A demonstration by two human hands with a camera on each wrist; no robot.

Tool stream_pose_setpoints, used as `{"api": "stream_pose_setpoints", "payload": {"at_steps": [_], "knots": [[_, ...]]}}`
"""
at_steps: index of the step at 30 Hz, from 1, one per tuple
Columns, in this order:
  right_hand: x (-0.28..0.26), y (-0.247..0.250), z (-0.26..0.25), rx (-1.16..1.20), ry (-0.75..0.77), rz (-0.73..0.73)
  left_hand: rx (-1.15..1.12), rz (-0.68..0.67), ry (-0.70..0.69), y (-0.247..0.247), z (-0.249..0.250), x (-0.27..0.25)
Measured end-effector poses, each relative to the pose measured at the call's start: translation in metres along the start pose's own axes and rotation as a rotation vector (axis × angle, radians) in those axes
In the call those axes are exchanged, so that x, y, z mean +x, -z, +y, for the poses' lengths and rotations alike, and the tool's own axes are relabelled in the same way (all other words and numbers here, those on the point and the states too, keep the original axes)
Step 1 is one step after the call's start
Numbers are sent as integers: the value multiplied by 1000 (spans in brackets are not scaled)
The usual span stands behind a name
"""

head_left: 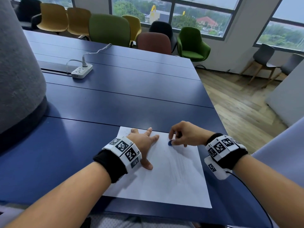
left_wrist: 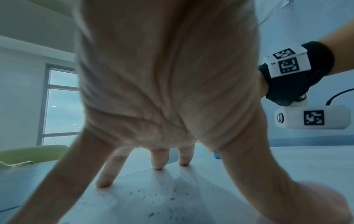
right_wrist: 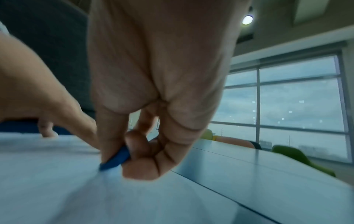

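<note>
Left hand [head_left: 143,145] pins a white sheet [head_left: 172,175]; right hand [head_left: 187,135] pinches a small blue object [head_left: 170,143] against it.
A white power strip [head_left: 82,71] sits well ahead and left of the left hand, on the dark blue table [head_left: 115,104] that bears the sheet. The left hand lies flat, fingers spread wide, fingertips [left_wrist: 103,184] and thumb pressing the sheet; dark specks [left_wrist: 153,195] dot the sheet beneath its palm. Just right of its forefinger the blue object touches the sheet, pinched between thumb and forefinger of the right hand, remaining fingers curled.
</note>
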State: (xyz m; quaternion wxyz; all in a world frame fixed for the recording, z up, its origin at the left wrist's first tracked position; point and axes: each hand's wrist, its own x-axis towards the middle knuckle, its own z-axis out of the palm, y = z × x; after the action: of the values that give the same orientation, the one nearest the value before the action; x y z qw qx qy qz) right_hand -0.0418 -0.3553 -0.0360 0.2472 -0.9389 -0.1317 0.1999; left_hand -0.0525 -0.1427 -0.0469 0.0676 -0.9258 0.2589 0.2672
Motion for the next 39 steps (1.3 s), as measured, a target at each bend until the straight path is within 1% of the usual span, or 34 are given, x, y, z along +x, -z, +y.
{"api": "stream_pose_setpoints", "payload": {"at_steps": [1, 2, 3, 6, 7, 8, 10, 11, 12, 15, 16, 17, 20, 21, 22, 25, 26, 29, 30, 31, 33, 34, 35, 38, 39], "knots": [[-1, -1, 2, 26, 3, 67, -4, -1, -2, -1, 0, 0], [-3, -2, 4, 51, 6, 86, -9, -2, -3, -1, 0, 1], [-6, -4, 5, 73, 12, 56, -11, -4, -1, -1, 0, 1], [-19, -7, 0, 60, 41, -148, -8, -12, 6, -1, 1, 1], [-19, -6, -1, 29, 41, -153, -10, -16, 8, 0, 1, 1], [-16, -5, 0, 6, 33, -103, -12, -19, 10, 0, 1, 1], [-11, -4, 1, -12, 28, 46, -6, -17, 6, 0, 2, 1], [-10, -6, 2, -10, 32, 84, -2, -15, 3, -1, 2, 1], [-11, -7, 2, -2, 43, 78, 2, -13, 1, -1, 2, 2], [-20, -13, -4, 1, 77, -107, 0, -14, 7, -1, 2, 1], [-20, -14, -6, -26, 81, -130, 0, -14, 7, -1, 3, 1], [-17, -14, -7, -60, 84, -99, 2, -15, 7, 0, 3, 1], [-4, -15, -7, -123, 99, 77, 3, -10, 2, 0, 2, 0], [-3, -16, -7, -122, 107, 93, 6, -7, 0, -1, 2, 0], [-4, -17, -7, -118, 115, 72, 11, -2, 0, -1, 2, 0], [-12, -17, -14, -108, 111, -107, 13, 4, 5, 0, 2, 0], [-11, -16, -17, -117, 109, -108, 11, 1, 5, 0, 2, 0], [-4, -14, -16, -150, 100, 19, 9, -4, 4, 0, 1, 0], [-5, -14, -16, -151, 89, 10, 12, -3, 3, 0, 1, 0], [-8, -15, -17, -148, 77, -40, 14, -2, 3, -1, 1, 0], [-18, -17, -23, -157, 64, -212, 13, 1, 6, 0, 1, -1], [-21, -17, -25, -159, 61, -266, 12, 0, 7, 0, 1, -1], [-21, -17, -26, -159, 60, -262, 11, -3, 10, 1, 1, -1], [-19, -16, -20, -140, 53, -87, 11, -11, 8, 1, 1, -1], [-20, -17, -19, -143, 50, -83, 10, -11, 7, 1, 1, -1]]}}
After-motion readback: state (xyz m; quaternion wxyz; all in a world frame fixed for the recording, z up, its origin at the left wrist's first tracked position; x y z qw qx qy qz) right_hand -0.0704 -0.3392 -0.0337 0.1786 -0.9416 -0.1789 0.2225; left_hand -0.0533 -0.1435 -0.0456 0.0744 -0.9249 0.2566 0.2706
